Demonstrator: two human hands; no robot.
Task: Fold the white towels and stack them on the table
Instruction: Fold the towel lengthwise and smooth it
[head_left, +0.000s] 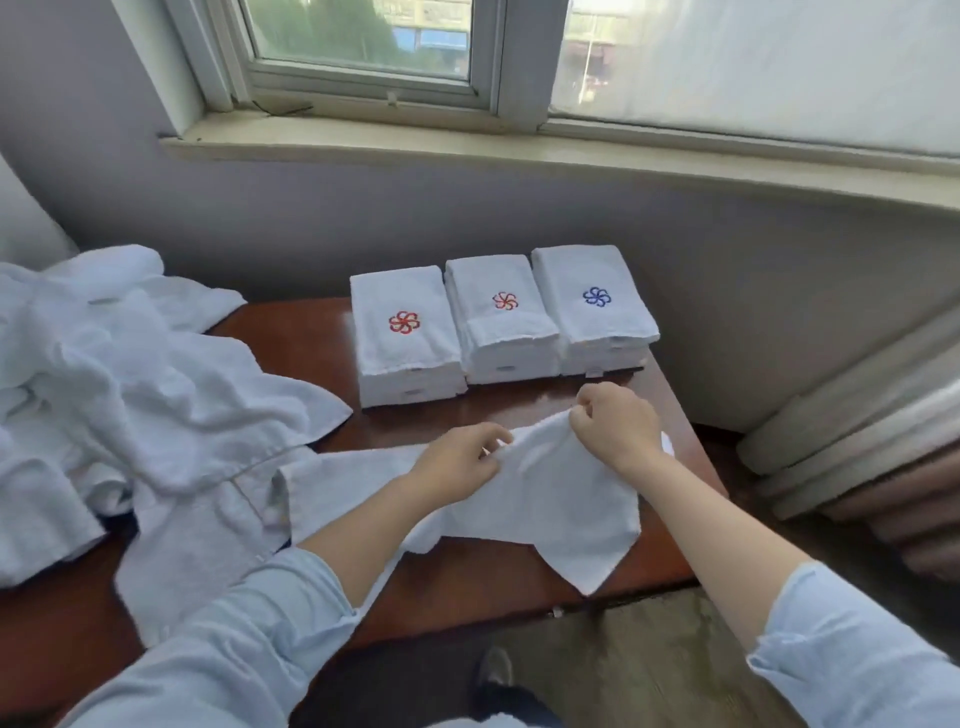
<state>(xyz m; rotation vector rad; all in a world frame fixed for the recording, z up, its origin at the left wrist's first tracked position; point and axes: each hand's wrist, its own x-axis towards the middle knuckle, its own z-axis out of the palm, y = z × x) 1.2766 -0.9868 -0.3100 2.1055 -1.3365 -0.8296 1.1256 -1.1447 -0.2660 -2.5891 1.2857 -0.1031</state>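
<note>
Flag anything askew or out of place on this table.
Nothing is damaged or spilled. The three stacks are neat. The unfolded pile sprawls over the left of the table, and a corner of the held towel droops past the near edge.

free: bare table (291, 332) strip mid-back | blocked: loose towel heap (130, 374) left, folded stacks (498, 322) rear

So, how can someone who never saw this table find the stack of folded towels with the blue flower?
Start at the window sill, then look down to the brown table under it. Three stacks of folded white towels stand side by side at its far edge. The blue-flower stack is the rightmost; the other two carry red or orange flowers.
</note>
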